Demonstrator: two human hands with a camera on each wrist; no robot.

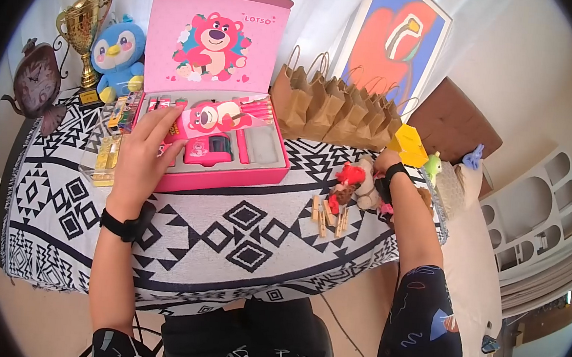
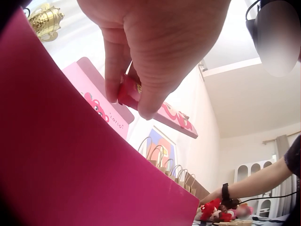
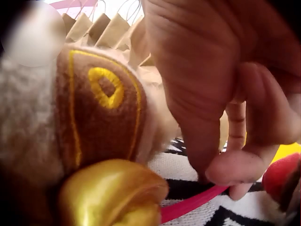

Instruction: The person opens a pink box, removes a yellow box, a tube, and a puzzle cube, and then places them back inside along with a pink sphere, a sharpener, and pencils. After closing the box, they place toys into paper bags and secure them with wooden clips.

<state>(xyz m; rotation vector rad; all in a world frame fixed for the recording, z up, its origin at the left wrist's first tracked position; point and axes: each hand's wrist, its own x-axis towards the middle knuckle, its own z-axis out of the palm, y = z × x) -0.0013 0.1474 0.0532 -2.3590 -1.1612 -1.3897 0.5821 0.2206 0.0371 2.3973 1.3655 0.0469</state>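
My left hand (image 1: 148, 140) pinches one end of a long pink pencil box (image 1: 217, 119) with a bear picture, over the open pink gift box (image 1: 232, 176). In the left wrist view thumb and fingers grip the slim pencil box (image 2: 176, 117) from both sides. Pencils are printed or show at its far end. My right hand (image 1: 388, 161) is down among small plush toys (image 1: 365, 185). Close up, its curled fingers meet at a pink ribbon strap (image 3: 197, 205), beside a golden bell (image 3: 115, 193) and a plush with a brown patch (image 3: 101, 103).
Several brown paper bags (image 1: 336, 111) stand behind the plush toys. Wooden clothespins (image 1: 325, 217) lie in front of them, and a yellow box (image 1: 409, 146) stands to the right. On the left are a blue plush penguin (image 1: 117, 58), a gold trophy (image 1: 81, 28) and clear cases (image 1: 108, 153).
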